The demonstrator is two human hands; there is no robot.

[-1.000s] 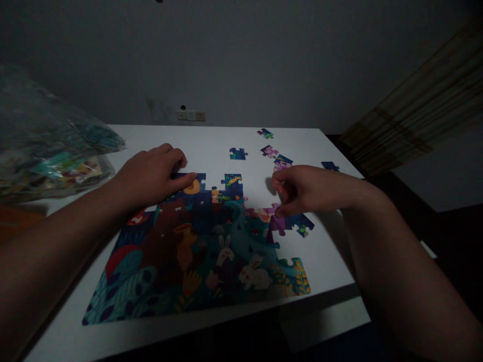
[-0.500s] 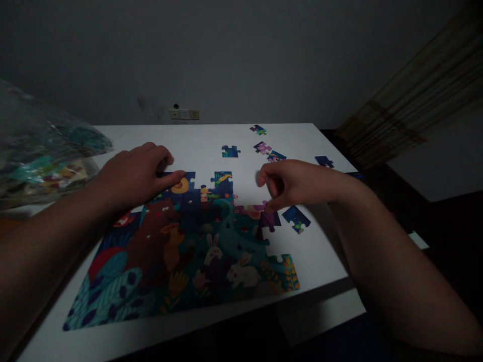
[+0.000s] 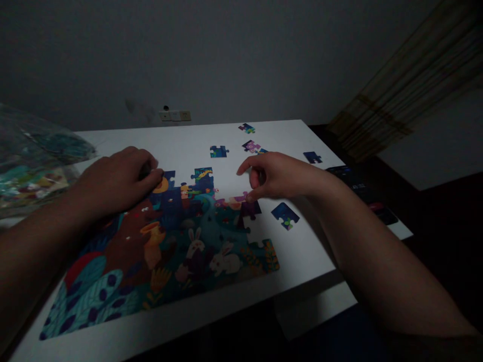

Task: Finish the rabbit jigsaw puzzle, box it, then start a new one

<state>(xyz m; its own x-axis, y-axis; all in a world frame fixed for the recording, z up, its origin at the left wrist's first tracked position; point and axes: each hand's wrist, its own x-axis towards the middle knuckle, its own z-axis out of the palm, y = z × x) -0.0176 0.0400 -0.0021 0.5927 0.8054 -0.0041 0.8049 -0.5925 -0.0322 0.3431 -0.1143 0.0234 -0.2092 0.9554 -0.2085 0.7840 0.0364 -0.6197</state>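
A colourful, partly assembled jigsaw puzzle (image 3: 169, 251) with rabbits and a bear lies on a white table (image 3: 124, 138). My left hand (image 3: 113, 183) rests on the puzzle's upper left part, fingers curled down; what is under them is hidden. My right hand (image 3: 279, 176) hovers at the puzzle's upper right edge. Its thumb tip touches a purple piece (image 3: 252, 208) set in that edge, its index finger is stretched out, and the other fingers are bent. A loose dark blue piece (image 3: 285, 214) lies just right of the purple one.
Several loose pieces, among them a blue-green piece (image 3: 219, 151) and a dark blue piece (image 3: 312, 157), lie at the table's back. A plastic bag (image 3: 33, 166) of pieces sits at the left. Dark flat objects (image 3: 347, 176) lie at the right edge. A curtain (image 3: 407, 90) hangs on the right.
My right hand has gone from a pinch on the purple piece to a looser pose, with the index finger stretched out. The view has swung right, so everything sits further left.
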